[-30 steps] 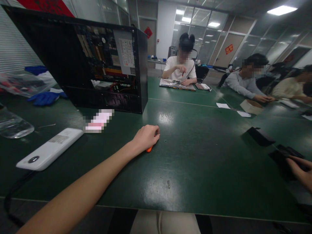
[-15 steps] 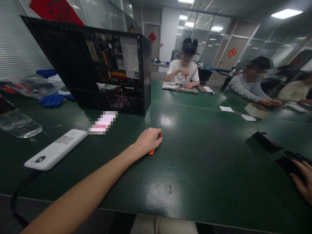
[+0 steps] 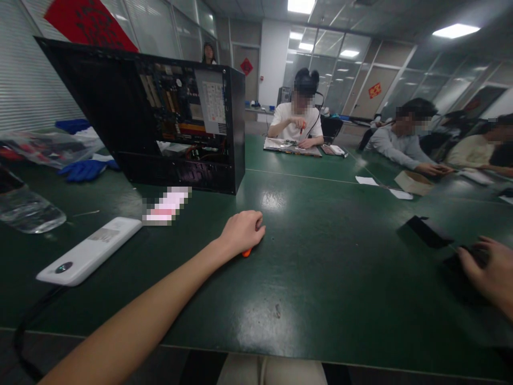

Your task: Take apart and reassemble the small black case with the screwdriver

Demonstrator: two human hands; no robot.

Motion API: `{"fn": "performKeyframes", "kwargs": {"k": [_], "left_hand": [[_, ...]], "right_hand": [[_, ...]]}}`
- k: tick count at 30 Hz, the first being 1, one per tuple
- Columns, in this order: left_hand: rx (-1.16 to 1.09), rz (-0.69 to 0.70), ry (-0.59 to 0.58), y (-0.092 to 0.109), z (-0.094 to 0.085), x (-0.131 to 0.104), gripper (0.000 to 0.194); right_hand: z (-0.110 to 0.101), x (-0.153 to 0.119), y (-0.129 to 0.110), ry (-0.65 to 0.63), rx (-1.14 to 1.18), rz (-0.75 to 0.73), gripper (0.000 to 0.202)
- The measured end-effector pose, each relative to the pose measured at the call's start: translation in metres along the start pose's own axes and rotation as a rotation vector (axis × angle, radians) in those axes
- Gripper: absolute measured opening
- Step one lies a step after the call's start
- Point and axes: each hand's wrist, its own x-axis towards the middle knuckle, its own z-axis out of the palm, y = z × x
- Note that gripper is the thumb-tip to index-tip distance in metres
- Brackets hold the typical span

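Observation:
My left hand (image 3: 242, 232) rests on the green table, its fingers curled round a tool with an orange handle (image 3: 247, 252). Most of that tool is hidden in the palm, so its kind does not show. At the right edge, my right hand (image 3: 492, 275) grips a dark black part (image 3: 452, 264) that is blurred and partly covered by the fingers. A black box-shaped piece (image 3: 430, 231) lies just beyond it. In front and to the left stands an opened black computer case (image 3: 237, 133), its boards and wires exposed.
At the left are a white power bank (image 3: 90, 251) with a black cable, a water bottle (image 3: 30, 206) and blue gloves (image 3: 84, 170). Across the table (image 3: 304, 278) sits a person in white (image 3: 296, 117). A cardboard box (image 3: 413, 183) stands at the far right.
My right hand has come farther into view, moving left and slightly up with the black part. The left hand keeps its hold on the orange-handled tool. The view has shifted slightly.

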Motion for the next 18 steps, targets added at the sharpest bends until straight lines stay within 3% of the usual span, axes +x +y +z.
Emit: {"fn": "performKeyframes", "kwargs": {"k": [4,8,13,18], "left_hand": [[0.034,-0.052,-0.001,0.000,-0.006,0.001,0.026],[0.068,-0.093,-0.035,-0.003,-0.006,0.003,0.031],[0.105,-0.122,-0.089,-0.007,-0.003,0.002,0.027],[0.130,-0.141,-0.138,-0.008,-0.006,0.002,0.027]], "right_hand": [[-0.003,0.061,-0.018,-0.269,-0.022,0.163,0.046],[0.017,0.099,-0.020,-0.424,0.008,0.303,0.042],[0.049,0.110,-0.006,-0.476,0.009,0.393,0.037],[0.062,0.112,0.002,-0.462,0.001,0.400,0.042]]}}
